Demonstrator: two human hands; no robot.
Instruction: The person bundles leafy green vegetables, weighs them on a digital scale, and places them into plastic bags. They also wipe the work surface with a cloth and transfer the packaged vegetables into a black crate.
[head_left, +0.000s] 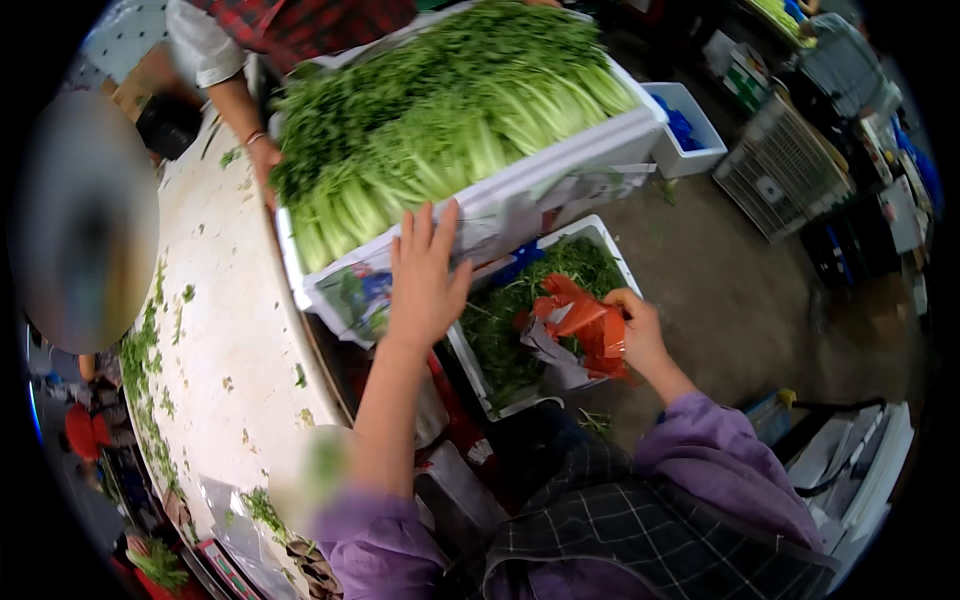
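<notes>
A white foam box (480, 180) full of leafy celery (457, 112) is held at its far left end by a person in a red checked garment. My left hand (426, 277), fingers spread, is at the box's near long side; whether it touches is hard to tell. In my right hand (634, 326) is a crumpled orange-red plastic bag (592, 326), pinched at its edge, with whitish paper or film beside it. Below the bag a second white foam box (619, 266) holds loose green leaves and stems (499, 330).
A pale table (225, 300) with scattered leaf scraps lies at the left. A small white box (690, 131) with blue plastic and a slatted crate (780, 165) stand on the floor (720, 285) at the right. An open white container (862, 480) is at lower right.
</notes>
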